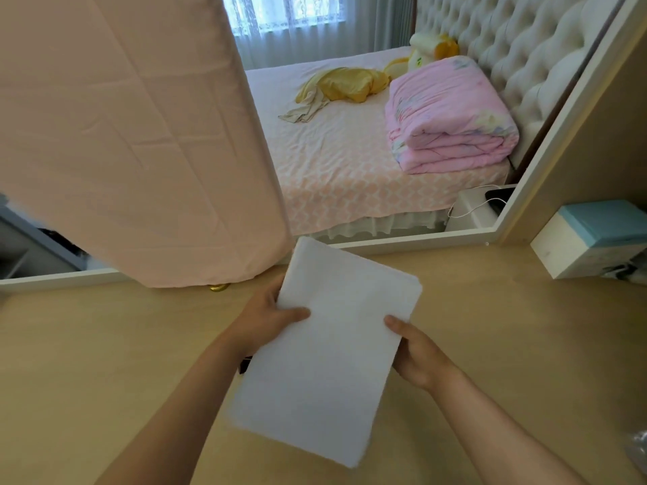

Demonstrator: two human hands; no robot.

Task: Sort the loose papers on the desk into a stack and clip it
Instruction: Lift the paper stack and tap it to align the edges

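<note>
Pale wood counter. White paper stack held over it, slanted, edges roughly squared. Left hand grips stack's left edge, thumb on top; right hand grips right edge. White-and-teal box at counter's far right, closed, contents hidden.

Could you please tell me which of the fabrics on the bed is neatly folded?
The pink quilt by the tufted headboard is folded in layers; the yellow cloth beside it lies crumpled and spread out.
</note>
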